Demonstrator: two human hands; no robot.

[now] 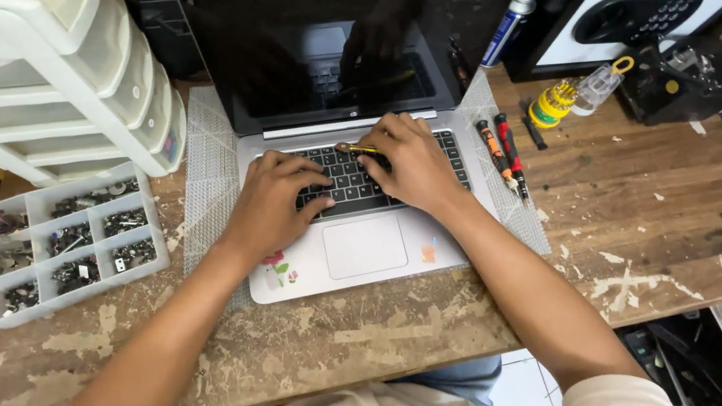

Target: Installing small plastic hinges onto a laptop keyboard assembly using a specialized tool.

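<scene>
Nearest the camera, two bare forearms reach forward over the worn, paint-flecked wooden counter (657,222) toward an open silver laptop (367,248) with a dark screen, which lies on a pale mesh mat (207,158). On the black keyboard (342,182), the left hand (274,206) rests with its fingers curled down onto the keys, holding nothing that can be seen. Just beside it, the right hand (411,162) is closed around a slim yellow-handled tool (357,149), whose tip points left across the upper key rows.

Left of the laptop sits a white plastic compartment tray of small metal parts (63,244). Right of it, two orange-and-black screwdrivers (502,153) lie side by side on the mat's edge. Farther back on the right lie a small clear bottle with a yellow cap (573,97) and a white-and-blue spray bottle (509,21) leaning by the screen. A white plastic drawer unit (62,84) stands at the far left.
</scene>
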